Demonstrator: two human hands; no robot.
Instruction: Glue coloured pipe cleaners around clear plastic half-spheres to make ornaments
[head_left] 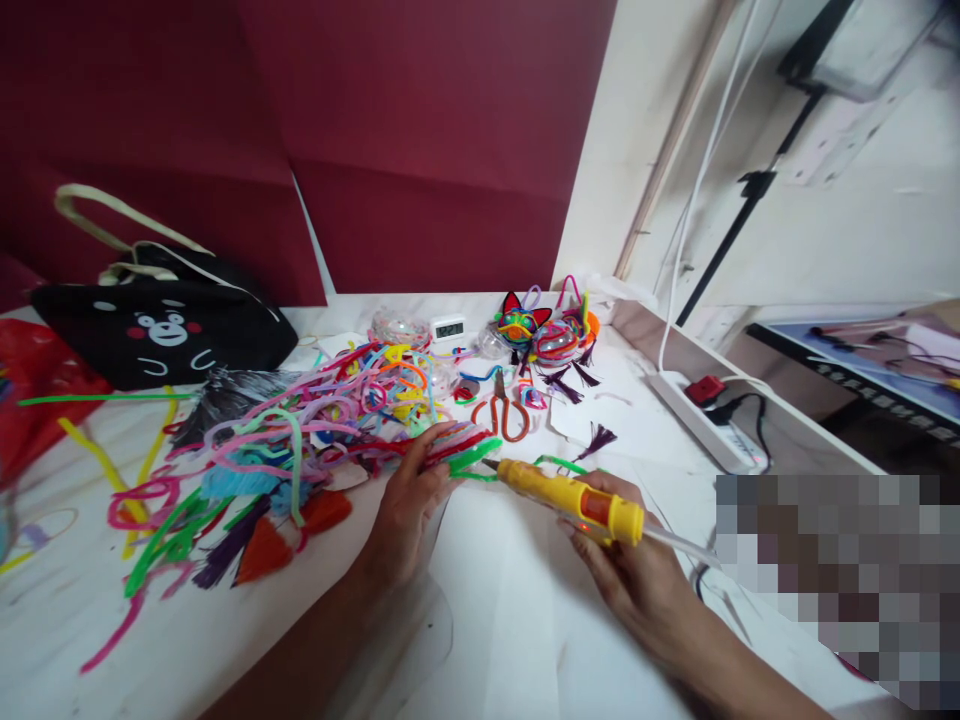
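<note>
My right hand (630,560) is wrapped round a yellow hot glue gun (555,490), with a clear glue stick (686,545) sticking out of its back end. The gun's nozzle points left and lies at or very close to a green pipe cleaner (476,456). My left hand (409,500) is closed on a piece covered in rows of pipe cleaners (457,440), pink, red and green. Part of that piece is hidden behind my fingers. Just beyond it, orange-handled scissors (510,417) lie on the white table.
A heap of coloured pipe cleaners (352,390) spreads to the left, with tassels (225,550) at its front. Behind stand a small digital clock (448,329), decorated ornaments (521,322) and a black bag (165,325). A power strip (709,425) sits at the right.
</note>
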